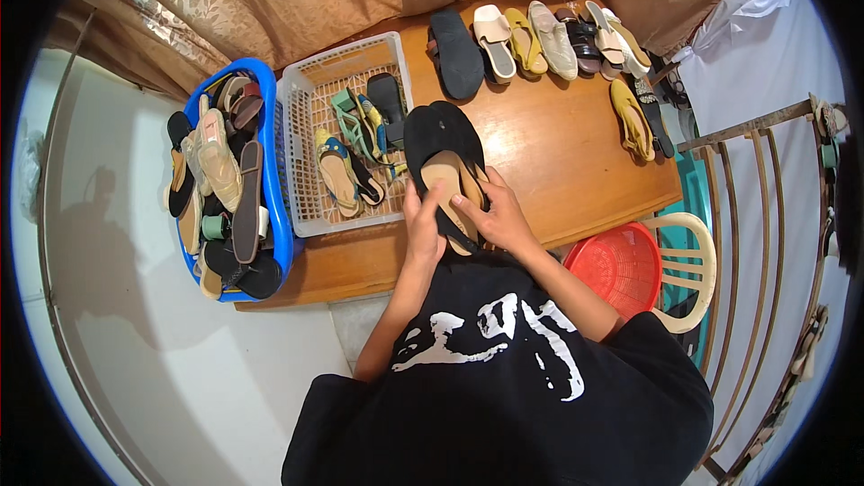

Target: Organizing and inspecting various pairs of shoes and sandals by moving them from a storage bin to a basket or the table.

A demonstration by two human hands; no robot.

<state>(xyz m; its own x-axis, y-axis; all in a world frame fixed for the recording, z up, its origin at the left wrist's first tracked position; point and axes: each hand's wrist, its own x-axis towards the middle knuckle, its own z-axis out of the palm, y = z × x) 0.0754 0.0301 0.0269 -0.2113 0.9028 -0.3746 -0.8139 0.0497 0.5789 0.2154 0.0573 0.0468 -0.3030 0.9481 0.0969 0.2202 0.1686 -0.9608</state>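
A pair of black sandals (430, 137) with beige insoles is held up over the table's front edge, one sandal overlapping the other. My left hand (425, 220) grips their left side, its thumb on the insole. On the right side my right hand (498, 214) closes around them, thumb pressed on the beige footbed. Just left of them stands a white plastic crate (295, 90) containing several sandals, among them a green strappy pair (352, 121) and a blue-and-yellow patterned one (333, 155).
A blue basket (286, 243) heaped with shoes stands left of the crate. Along the back of the wooden table (549, 157) runs a row of shoes, including a white slide (492, 36). More yellow sandals (632, 121) lie at the right. Beyond the edge are a red basket (616, 265) and cream chair (688, 261).
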